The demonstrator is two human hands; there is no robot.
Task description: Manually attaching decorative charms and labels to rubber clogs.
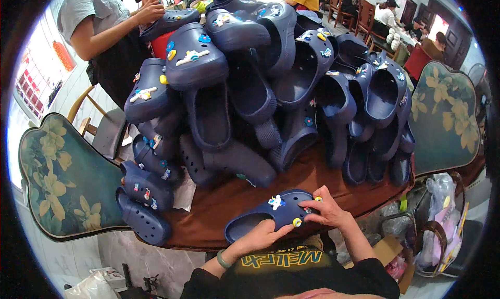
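While the clog lay on its sole near the table's front edge, the right hand (329,209) had thumb and forefinger bent in close on its toe, about a small round grey piece (308,210); couldn't tell whether they pinched it. Left hand (260,233) gripped the near side, thumb stretched along toward the toe, other fingers partly hidden. Held item: navy blue foam clog (285,207), toe pointing right, with a white figure-shaped charm (276,201) on top and a round yellow charm (297,222) just beyond the left thumb. Green bangle (224,260) circled the left wrist. Under it all was a tabletop (208,228) covered in brown cloth. Behind rose a heaped pile of navy clogs (205,119), many with charms; white paper (186,192) lay at its lower left. Farther out: green floral chair backs (62,179) left and right, and a standing person in a grey shirt (88,20), upper left.
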